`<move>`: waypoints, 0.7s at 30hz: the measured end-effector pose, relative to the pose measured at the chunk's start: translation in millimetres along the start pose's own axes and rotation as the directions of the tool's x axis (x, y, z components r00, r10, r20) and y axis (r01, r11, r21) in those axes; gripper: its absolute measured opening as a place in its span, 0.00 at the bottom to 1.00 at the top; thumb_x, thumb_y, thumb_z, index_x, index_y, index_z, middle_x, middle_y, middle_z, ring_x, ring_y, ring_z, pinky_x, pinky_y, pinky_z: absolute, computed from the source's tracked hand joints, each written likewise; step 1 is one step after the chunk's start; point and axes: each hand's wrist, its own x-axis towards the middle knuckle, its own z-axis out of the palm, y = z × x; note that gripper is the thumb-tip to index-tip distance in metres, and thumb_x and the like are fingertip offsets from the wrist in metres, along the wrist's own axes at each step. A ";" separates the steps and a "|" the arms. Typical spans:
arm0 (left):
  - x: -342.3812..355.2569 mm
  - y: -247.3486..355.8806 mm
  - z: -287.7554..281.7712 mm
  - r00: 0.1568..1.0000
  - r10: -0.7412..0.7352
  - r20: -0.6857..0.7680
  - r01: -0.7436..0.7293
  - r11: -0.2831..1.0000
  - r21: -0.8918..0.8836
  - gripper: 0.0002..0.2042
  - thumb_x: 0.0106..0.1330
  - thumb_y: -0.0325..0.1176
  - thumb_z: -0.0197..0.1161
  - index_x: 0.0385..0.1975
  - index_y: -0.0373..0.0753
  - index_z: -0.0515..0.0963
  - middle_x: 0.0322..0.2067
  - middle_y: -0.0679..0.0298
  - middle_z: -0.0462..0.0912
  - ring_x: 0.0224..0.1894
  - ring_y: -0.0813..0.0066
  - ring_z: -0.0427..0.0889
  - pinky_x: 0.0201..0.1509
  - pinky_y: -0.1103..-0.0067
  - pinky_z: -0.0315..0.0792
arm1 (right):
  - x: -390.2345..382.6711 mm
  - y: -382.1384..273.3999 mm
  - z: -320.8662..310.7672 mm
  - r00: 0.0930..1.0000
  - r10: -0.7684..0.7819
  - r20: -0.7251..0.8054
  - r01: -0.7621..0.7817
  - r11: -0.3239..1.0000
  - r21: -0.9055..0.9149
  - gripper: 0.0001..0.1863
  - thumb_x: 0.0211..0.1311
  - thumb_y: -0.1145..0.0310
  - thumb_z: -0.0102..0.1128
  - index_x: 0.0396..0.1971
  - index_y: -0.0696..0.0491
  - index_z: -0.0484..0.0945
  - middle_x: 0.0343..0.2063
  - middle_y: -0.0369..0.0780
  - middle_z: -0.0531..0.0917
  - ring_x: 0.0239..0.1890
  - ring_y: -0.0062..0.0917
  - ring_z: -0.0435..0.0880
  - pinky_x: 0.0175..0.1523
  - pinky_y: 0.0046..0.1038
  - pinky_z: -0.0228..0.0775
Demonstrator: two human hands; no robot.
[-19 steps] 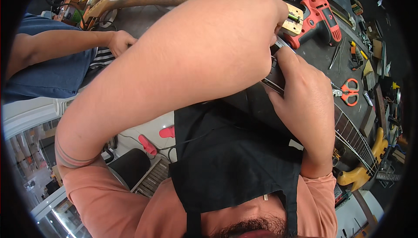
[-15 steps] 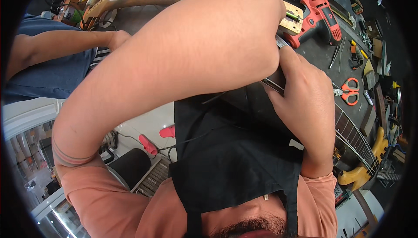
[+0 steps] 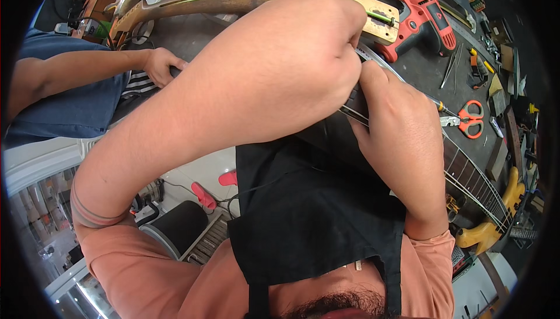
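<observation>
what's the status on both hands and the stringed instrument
Left hand curled, fingertips hidden. Right hand over fretted neck, grip unclear. Red power tool close beyond both hands.

Surrounding equipment: bench and floor
On the dark bench (image 3: 419,72), a red-and-black power drill (image 3: 430,14) lies on its side; slim metal tweezers (image 3: 448,71) lie between it and the orange-handled scissors (image 3: 471,119). Below, two pink-red slippers (image 3: 203,194) lie near each other on the pale floor (image 3: 189,173), near a dark, rounded object (image 3: 179,225) with a grey rim. A person in blue clothing (image 3: 55,94) is at left.
</observation>
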 end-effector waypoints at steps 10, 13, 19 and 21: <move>0.8 -3.2 2.6 0.999 0.049 -0.005 -0.049 0.999 0.020 0.05 0.80 0.27 0.55 0.40 0.35 0.75 0.25 0.67 0.78 0.24 0.80 0.84 0.29 0.79 0.76 | 0.2 0.5 -0.1 1.000 0.000 0.026 0.001 1.000 -0.029 0.11 0.66 0.73 0.71 0.40 0.55 0.75 0.31 0.48 0.85 0.35 0.46 0.91 0.41 0.46 0.83; -7.6 -0.9 3.6 0.999 0.032 -0.012 -0.033 0.999 -0.042 0.04 0.80 0.25 0.56 0.40 0.35 0.75 0.25 0.67 0.78 0.24 0.80 0.85 0.29 0.79 0.76 | 0.9 0.7 -0.5 1.000 0.000 0.018 0.000 1.000 -0.024 0.10 0.68 0.73 0.70 0.40 0.55 0.75 0.31 0.48 0.85 0.34 0.46 0.91 0.40 0.46 0.83; -15.3 -14.1 6.0 0.962 0.263 -0.073 -0.259 0.964 0.054 0.03 0.79 0.20 0.58 0.40 0.34 0.75 0.23 0.64 0.78 0.24 0.75 0.86 0.29 0.76 0.76 | 1.2 1.0 -0.9 1.000 0.006 0.016 -0.006 1.000 -0.009 0.09 0.70 0.72 0.69 0.40 0.55 0.75 0.29 0.48 0.85 0.33 0.47 0.91 0.39 0.46 0.83; -18.5 -20.0 9.9 0.931 0.349 -0.105 -0.338 0.935 0.112 0.03 0.79 0.19 0.59 0.41 0.34 0.76 0.23 0.63 0.77 0.24 0.73 0.86 0.30 0.76 0.75 | 1.5 1.0 -1.1 1.000 0.009 0.021 -0.009 1.000 0.002 0.09 0.70 0.72 0.69 0.40 0.55 0.75 0.28 0.48 0.85 0.33 0.48 0.91 0.39 0.46 0.83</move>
